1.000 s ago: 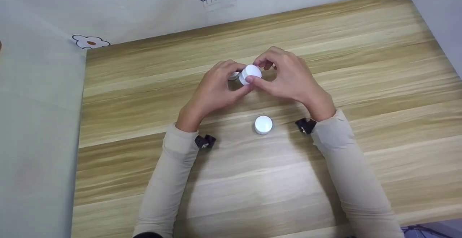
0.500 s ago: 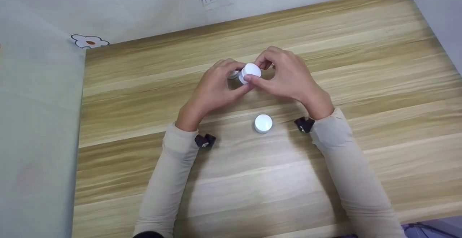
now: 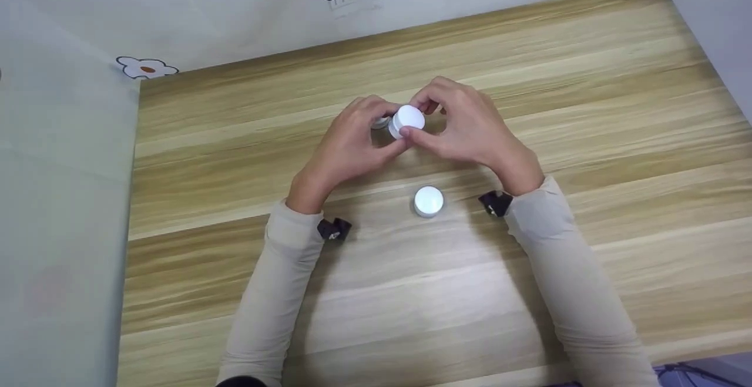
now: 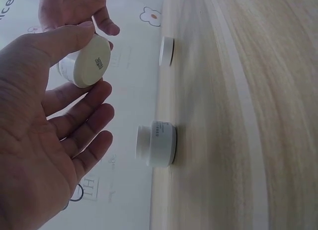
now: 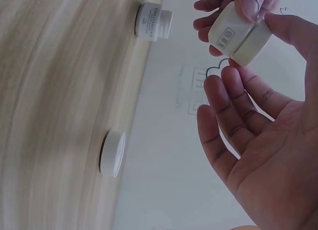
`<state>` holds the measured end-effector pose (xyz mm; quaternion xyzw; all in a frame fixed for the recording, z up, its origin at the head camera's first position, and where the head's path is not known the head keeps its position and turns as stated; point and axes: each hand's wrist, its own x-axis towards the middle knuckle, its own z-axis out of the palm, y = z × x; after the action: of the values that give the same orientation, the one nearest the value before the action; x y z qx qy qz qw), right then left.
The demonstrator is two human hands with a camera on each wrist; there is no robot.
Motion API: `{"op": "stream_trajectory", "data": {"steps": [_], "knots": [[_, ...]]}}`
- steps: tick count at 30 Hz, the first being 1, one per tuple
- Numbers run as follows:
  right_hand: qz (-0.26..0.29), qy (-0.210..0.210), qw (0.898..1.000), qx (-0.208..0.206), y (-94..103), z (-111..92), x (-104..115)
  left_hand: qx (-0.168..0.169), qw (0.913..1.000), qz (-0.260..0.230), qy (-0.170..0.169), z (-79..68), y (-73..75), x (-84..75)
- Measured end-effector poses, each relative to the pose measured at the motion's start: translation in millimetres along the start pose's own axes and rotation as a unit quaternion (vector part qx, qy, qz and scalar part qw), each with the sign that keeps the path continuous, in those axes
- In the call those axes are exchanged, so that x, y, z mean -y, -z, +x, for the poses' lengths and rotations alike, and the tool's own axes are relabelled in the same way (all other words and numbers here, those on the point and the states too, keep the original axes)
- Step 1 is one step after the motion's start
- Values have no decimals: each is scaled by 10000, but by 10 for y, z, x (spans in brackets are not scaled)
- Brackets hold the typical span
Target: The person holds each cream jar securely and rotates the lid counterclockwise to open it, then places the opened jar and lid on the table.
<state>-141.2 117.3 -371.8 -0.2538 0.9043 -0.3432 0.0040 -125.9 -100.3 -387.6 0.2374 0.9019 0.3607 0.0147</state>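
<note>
My left hand [image 3: 352, 143] grips the body of a small white cosmetic jar [image 5: 229, 26] between thumb and fingers, above the table. The jar is tilted, and its base with a small printed mark faces the left wrist camera. My right hand [image 3: 473, 125] pinches the white lid [image 3: 410, 117] on top of that jar by its edge, thumb on the near side. A second white jar [image 4: 162, 143], lidless with its narrower neck showing, stands on the table; in the head view my left hand partly hides it. A loose white lid [image 3: 429, 201] lies flat nearer the body.
The wood-grain table [image 3: 235, 199] extends around both arms. A pale curtain [image 3: 235, 11] with flower prints hangs along its far and left edges. Small black wrist cameras [image 3: 333, 230] sit at both cuffs.
My right thumb and fingers shift slightly on the lid's rim. The left hand, the standing jar and the loose lid stay in place.
</note>
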Motion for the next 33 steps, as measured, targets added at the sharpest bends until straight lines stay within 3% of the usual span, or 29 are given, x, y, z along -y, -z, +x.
{"op": "stream_trajectory", "data": {"steps": [33], "knots": [[290,560,9980,47,-36,-9,-9,119,9995,-58,297,4,38,0]]}}
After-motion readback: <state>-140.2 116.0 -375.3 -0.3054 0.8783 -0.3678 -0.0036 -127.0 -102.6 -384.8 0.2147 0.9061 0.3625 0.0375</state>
